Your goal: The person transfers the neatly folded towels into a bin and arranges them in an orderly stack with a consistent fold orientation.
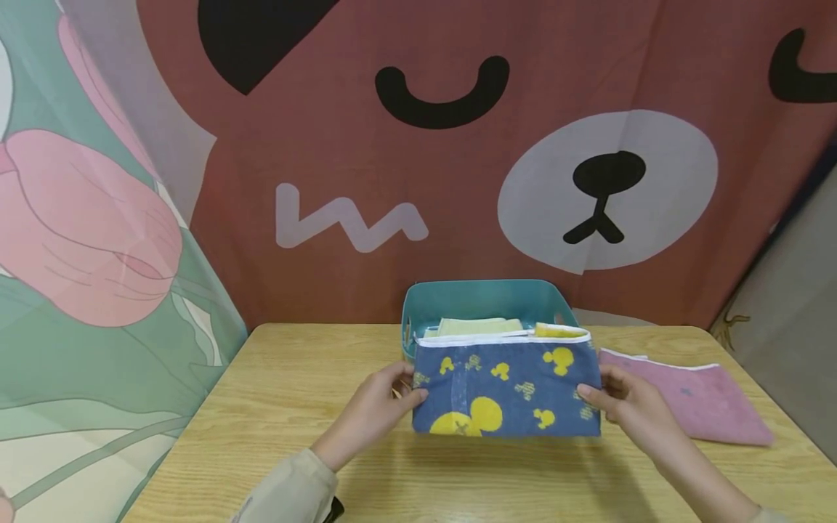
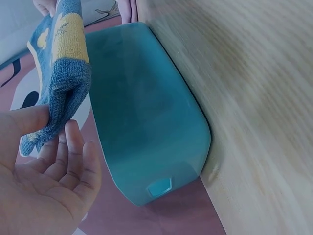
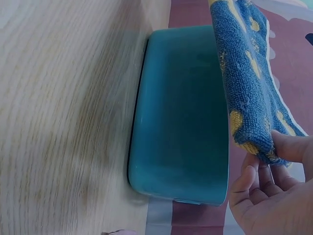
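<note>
Here, wooden table (image 1: 288,370), bear-print cloth (image 1: 458,174) behind, left grip (image 1: 381,399) and right grip (image 1: 629,401) pinching folded blue towel (image 1: 513,392).

Behind the pale wood-grain worktop (image 1: 288,392) hangs a reddish-brown cloth (image 1: 346,152) — printed with a large, closed-eyed bear face (image 1: 608,189). At left, a green hanging (image 1: 52,378) shows pink shapes; at right stands a grey surface (image 1: 794,290) — soft shadows (image 1: 617,479) cross the wood.
</note>
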`<state>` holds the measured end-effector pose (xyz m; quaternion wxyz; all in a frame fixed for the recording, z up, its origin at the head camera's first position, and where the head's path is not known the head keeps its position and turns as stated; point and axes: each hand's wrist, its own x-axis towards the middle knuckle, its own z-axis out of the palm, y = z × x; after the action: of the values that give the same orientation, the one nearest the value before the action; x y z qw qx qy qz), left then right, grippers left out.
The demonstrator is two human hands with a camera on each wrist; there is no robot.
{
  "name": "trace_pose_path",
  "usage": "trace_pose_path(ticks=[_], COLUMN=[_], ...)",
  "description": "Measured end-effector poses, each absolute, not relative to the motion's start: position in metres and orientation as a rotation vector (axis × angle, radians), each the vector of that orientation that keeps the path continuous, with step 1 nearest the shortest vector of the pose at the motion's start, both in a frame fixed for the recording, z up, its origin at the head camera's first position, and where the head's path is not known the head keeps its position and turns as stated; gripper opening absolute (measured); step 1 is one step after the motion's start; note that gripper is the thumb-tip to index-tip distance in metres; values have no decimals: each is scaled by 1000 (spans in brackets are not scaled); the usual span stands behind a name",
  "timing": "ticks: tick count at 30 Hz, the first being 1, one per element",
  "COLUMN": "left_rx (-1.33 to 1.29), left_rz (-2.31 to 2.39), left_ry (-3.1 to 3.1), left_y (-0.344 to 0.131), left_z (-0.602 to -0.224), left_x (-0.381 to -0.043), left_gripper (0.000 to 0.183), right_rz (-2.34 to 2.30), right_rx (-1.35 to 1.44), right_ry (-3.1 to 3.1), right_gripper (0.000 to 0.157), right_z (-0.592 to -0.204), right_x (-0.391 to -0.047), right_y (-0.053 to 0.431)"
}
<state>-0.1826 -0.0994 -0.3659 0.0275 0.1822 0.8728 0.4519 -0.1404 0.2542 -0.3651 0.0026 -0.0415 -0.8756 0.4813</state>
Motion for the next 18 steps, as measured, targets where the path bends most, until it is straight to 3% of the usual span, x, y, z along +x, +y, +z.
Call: trace_pose_path(ticks=[8, 18], left_rx=[531, 553], left_rz=[1385, 1450], left_ry=[2709, 2760], left_y=[-97, -96], left_z=[-363, -360], left_x=[-190, -199], left_gripper=[22, 20], right_rz=[1579, 1595], right_rx=[-109, -128], right_ry=[-2659, -2601], right_gripper=[43, 48], right_z=[-365, -358], right_x=[-150, -162], right_y=[252, 246])
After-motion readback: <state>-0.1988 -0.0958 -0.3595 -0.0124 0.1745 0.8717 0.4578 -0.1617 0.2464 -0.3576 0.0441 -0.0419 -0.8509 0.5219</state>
